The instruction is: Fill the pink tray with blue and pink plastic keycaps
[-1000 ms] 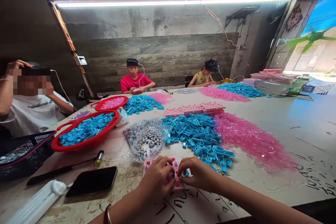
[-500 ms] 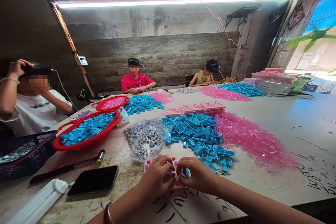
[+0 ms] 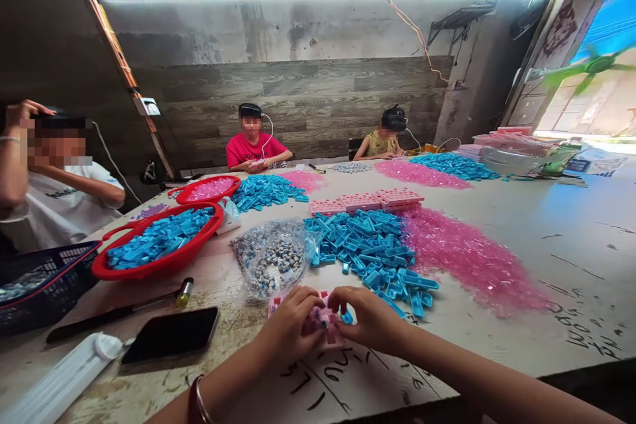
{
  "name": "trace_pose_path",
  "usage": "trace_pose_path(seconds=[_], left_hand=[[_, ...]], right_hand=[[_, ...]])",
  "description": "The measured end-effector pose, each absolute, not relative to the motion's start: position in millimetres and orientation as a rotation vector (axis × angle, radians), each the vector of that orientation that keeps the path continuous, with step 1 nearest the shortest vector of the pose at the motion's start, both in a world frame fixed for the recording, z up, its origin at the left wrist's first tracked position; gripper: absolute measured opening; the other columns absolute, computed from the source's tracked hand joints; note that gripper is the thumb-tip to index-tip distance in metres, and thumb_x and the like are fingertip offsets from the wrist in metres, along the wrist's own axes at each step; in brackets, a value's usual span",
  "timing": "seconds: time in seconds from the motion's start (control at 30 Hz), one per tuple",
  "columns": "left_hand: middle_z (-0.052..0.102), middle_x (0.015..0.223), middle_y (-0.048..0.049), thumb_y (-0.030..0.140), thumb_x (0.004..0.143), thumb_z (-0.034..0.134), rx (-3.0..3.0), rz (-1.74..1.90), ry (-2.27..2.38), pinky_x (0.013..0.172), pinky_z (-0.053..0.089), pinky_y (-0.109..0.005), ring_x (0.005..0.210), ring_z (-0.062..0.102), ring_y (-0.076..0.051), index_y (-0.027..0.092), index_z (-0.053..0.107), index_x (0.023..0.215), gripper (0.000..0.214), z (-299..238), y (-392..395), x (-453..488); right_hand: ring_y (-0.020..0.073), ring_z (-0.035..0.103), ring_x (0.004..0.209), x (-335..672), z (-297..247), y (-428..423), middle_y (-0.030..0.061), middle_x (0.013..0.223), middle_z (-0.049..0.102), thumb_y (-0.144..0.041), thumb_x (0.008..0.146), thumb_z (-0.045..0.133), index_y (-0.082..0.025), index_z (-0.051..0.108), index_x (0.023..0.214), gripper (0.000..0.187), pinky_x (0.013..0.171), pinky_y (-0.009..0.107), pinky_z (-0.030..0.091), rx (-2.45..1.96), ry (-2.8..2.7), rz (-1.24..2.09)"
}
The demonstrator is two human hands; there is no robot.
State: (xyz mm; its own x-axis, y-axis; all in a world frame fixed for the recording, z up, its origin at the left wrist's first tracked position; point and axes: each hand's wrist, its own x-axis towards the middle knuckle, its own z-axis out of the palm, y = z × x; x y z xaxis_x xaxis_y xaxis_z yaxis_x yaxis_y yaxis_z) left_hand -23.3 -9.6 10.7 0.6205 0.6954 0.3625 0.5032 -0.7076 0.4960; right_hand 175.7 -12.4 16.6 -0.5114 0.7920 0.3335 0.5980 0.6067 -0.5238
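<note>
- Pink pocketed tray (image 3: pixel 330 339) is lying under the left hand (image 3: pixel 292 324) and right hand (image 3: pixel 366 318)
- both are sitting half-curled, can't tell what's gripped
- bracing it's probably helping tbh

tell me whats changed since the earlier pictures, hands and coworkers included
The forearm of the white-shirted co-worker swung leftward in the picture, across below the face. The whole scene sits slightly higher, likely from camera movement. No visible grasp or release.

Unchanged: left hand and right hand at the pink tray; black phone in place.
</note>
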Motion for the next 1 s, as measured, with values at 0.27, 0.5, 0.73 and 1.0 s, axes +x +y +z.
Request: trace_pose_path(seconds=[0.27, 0.5, 0.73, 1.0], left_hand=[[0.054, 0.112, -0.0066, 0.01, 0.07, 0.062, 2.494, 0.797, 0.911, 0.098, 0.037, -0.038, 0.108, 0.046, -0.022, 0.02, 0.052, 0.105, 0.037, 11.2, -7.7, -25.6], [0.055, 0.107, -0.0054, 0.012, 0.074, 0.061, 2.468, 0.805, 0.888, 0.093, 0.04, -0.036, 0.104, 0.047, -0.021, 0.02, 0.055, 0.096, 0.024, 13.0, -9.0, -25.0], [0.056, 0.103, -0.0047, 0.013, 0.074, 0.06, 2.449, 0.809, 0.917, 0.089, 0.041, -0.035, 0.1, 0.048, -0.021, 0.02, 0.054, 0.091, 0.019, 15.7, -10.7, -23.8], [0.056, 0.102, -0.0044, 0.01, 0.075, 0.057, 2.452, 0.822, 0.932, 0.089, 0.04, -0.034, 0.099, 0.048, -0.02, 0.019, 0.054, 0.087, 0.016, 16.1, -10.7, -23.0]], right_hand=[[0.0151, 0.057, 0.073, 168.4, 15.0, -15.5, 0.0012, 0.08, 0.063, -0.009, 0.066, 0.056, -0.018, 0.054, 0.085, 0.022, 0.067, 0.026, 0.043, -1.045, -2.278, 0.422], [0.0156, 0.056, 0.071, 161.8, 14.9, -16.3, 0.0013, 0.076, 0.062, -0.008, 0.065, 0.057, -0.018, 0.055, 0.082, 0.02, 0.065, 0.025, 0.043, -1.001, -2.329, 0.37], [0.0154, 0.057, 0.074, 161.9, 23.6, -16.0, 0.002, 0.08, 0.063, -0.006, 0.065, 0.056, -0.019, 0.059, 0.082, 0.021, 0.067, 0.025, 0.044, -1.024, -2.335, 0.392], [0.0154, 0.058, 0.073, 163.5, 22.2, -13.3, 0.0022, 0.079, 0.064, -0.007, 0.065, 0.058, -0.019, 0.062, 0.079, 0.019, 0.067, 0.025, 0.044, -1.006, -2.343, 0.393]])
